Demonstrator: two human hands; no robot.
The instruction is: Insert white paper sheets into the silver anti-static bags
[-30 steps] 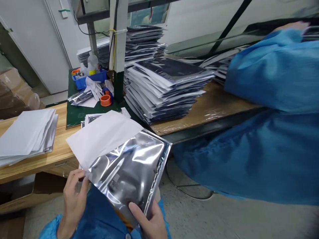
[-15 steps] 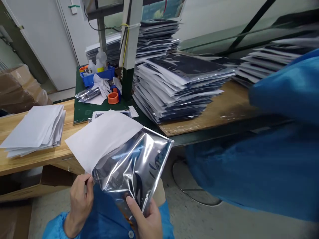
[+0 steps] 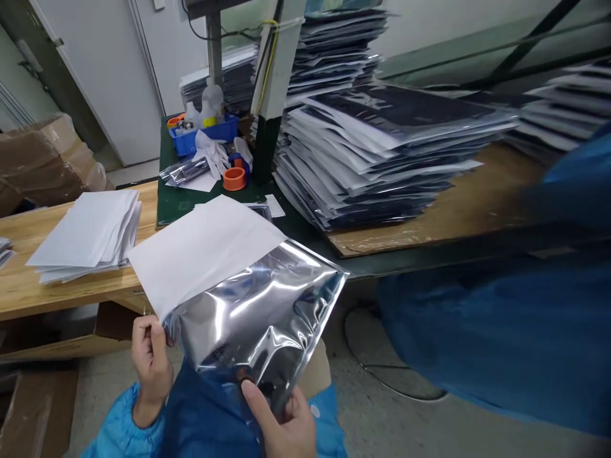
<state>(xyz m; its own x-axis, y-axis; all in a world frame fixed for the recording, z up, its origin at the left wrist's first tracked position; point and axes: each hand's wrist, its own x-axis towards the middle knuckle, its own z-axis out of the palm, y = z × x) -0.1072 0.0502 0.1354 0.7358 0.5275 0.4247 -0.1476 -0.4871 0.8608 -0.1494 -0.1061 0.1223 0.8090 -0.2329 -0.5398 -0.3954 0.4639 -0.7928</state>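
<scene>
- Looking down through the head cam, I've got both hands on a shiny silver bag [image 3: 267, 305], held out at an angle over the lap, in front of the worktop edge.
- My left hand [image 3: 153, 369] is nearly closed, thumb and finger pinched at the bag's left corner. Can't tell if any paper's caught in that pinch too.
- My right hand [image 3: 284, 423] has the near end of the bag, thumb flat on top and the fingers curled mostly out of sight underneath.
- A white sheet [image 3: 205, 248] pokes out past the bag's far-left edge. From here I can't tell how far in it goes, if at all.
- Off to the left, a messy stack of white paper [image 3: 90, 232] sits on the wooden worktop [image 3: 19, 283].
- Just past the sheet, on the green surface [image 3: 184, 202], there's an orange ring [image 3: 234, 179], crumpled white gloves [image 3: 210, 152] and a blue tray [image 3: 179, 145] with plastic bottles [image 3: 213, 98] in it.
- Right of that, a big leaning pile of dark-and-white packets [image 3: 372, 165], near a grey-and-green post [image 3: 279, 76].
- Far right, someone's blue garment [image 3: 477, 350] fills the frame, kinda blurry up top.
</scene>
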